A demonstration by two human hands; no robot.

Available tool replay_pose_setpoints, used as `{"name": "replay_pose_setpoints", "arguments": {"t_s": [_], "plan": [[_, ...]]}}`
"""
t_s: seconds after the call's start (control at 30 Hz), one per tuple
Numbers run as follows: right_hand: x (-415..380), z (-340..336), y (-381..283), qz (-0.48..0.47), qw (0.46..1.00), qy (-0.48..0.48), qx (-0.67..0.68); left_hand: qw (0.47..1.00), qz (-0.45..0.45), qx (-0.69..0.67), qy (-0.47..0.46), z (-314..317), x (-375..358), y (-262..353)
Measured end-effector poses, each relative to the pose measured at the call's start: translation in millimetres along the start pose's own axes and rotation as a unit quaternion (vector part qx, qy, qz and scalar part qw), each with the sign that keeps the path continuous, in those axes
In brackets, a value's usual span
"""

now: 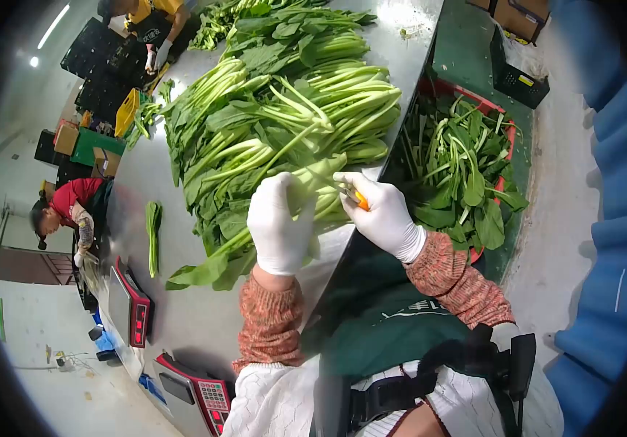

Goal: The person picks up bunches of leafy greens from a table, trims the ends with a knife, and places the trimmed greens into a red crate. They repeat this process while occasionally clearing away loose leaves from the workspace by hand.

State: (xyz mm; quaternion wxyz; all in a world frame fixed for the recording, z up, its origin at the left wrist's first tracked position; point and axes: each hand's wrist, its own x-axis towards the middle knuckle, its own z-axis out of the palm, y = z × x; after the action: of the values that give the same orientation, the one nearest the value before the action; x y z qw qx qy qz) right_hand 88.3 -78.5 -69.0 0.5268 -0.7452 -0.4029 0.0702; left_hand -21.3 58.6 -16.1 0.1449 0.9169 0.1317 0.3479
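Observation:
My left hand (pixel 280 222), in a white glove, is closed around a leafy green vegetable (pixel 213 269). Its broad leaves hang out to the left, and its pale stem end points up and right. In my right hand (pixel 385 213), also gloved, is a small knife (pixel 360 200) with an orange handle. The blade lies close to the stem end; whether it touches cannot be made out. Just beyond both hands, a large pile of leafy greens (pixel 277 116) covers much of the metal table (pixel 182 240).
A red crate (pixel 508 146) with loose leaves stands low on the right. One small bundle of greens (pixel 153 239) lies left of the pile. Two red scales (pixel 137 309) sit at the near left. Two people (pixel 73 207) work along the far side. Blue sheeting (pixel 612 240) hangs at right.

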Motion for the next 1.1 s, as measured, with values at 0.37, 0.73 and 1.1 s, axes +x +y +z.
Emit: {"name": "replay_pose_setpoints", "arguments": {"t_s": [0.37,0.73,1.1], "plan": [[-2,-58,15,0.078,0.970,0.069,0.220,0.983,0.016,-0.185,-0.002,41,35,76],[-29,-134,134,0.255,0.948,0.131,0.139,0.941,0.005,-0.336,-0.033,70,61,107],[-20,-108,104,0.212,0.954,0.108,0.184,0.780,-0.147,-0.608,0.005,-9,60,85]]}}
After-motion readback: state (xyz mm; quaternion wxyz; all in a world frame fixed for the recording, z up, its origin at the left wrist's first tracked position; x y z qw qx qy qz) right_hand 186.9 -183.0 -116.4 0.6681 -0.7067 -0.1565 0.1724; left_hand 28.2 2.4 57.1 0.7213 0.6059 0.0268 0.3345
